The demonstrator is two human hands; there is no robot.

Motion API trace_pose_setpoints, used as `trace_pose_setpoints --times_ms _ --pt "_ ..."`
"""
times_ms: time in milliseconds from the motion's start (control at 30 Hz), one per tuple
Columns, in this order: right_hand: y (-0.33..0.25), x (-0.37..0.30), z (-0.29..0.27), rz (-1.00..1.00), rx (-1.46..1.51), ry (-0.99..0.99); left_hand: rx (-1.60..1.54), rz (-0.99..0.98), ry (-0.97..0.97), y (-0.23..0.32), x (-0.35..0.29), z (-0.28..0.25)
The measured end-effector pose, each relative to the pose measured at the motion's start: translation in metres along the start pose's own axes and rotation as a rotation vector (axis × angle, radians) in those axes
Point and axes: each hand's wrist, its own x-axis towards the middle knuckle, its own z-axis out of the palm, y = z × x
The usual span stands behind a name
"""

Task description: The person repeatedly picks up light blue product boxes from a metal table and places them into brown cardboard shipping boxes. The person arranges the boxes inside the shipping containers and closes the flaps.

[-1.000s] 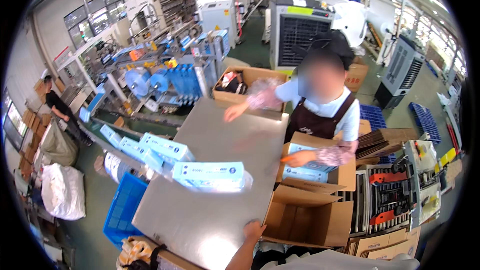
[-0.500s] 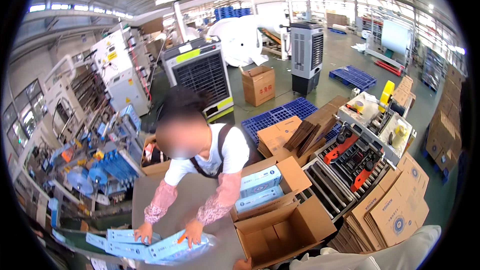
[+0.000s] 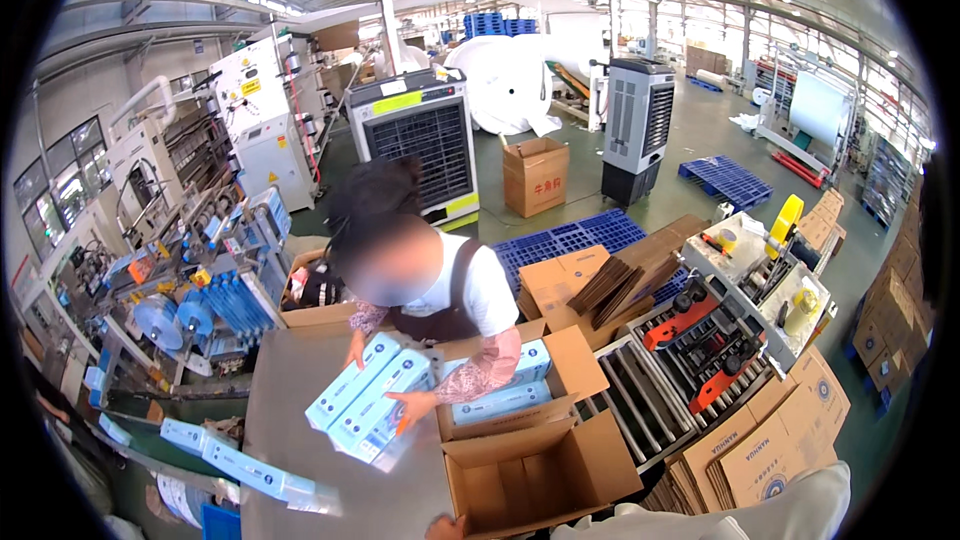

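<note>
My left hand point(image 3: 445, 528) shows only in part at the lower edge, closed on the near left corner of an open cardboard box point(image 3: 520, 475). No packs show inside this box. My right hand is out of view; white fabric point(image 3: 735, 515) spreads along the lower right edge. Behind my box stands a second cardboard box point(image 3: 580, 365) with light-blue packs point(image 3: 503, 404) in it. Across the grey table, a co-worker holds a bundle of blue-and-white packs point(image 3: 372, 398) between both hands, tilted, just left of that second box.
More blue packs point(image 3: 250, 468) lie in a row along the table's left side. At the right are a roller conveyor with a carton sealer point(image 3: 700, 335) and a stack of flattened cartons point(image 3: 770, 445). Blue pallets point(image 3: 570, 240) and an air cooler point(image 3: 637, 130) stand farther back.
The co-worker has brought a bundle of packs from the table's left end toward the boxes. The whole view has shifted slightly; my left hand stays at the box corner.
</note>
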Motion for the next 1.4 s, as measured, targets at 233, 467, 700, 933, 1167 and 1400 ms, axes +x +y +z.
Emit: trace_pose_setpoints --times_ms 233,467,700,933,1167,1400 --pt "-0.047 0.028 -0.058 -0.277 -0.364 -0.12 -0.076 -0.009 0.049 0.028 -0.011 -0.027" --pt "-0.293 0.16 -0.114 -0.78 -0.542 0.083 -0.023 0.165 0.173 0.006 -0.025 0.007" --pt "-0.514 0.305 -0.071 -1.167 -0.056 0.338 -0.08 0.271 0.203 0.015 -0.005 0.055" --pt "-0.665 0.357 -0.04 -0.576 -0.477 0.526 -0.048 0.355 0.37 0.032 -0.016 0.013" --pt "-0.584 0.308 -0.042 -0.599 -0.608 0.281 -0.084 0.319 0.393 0.033 -0.032 0.016" --pt "-0.506 0.28 -0.051 -0.58 -0.605 0.377 -0.017 0.285 0.373 0.044 -0.032 -0.006"
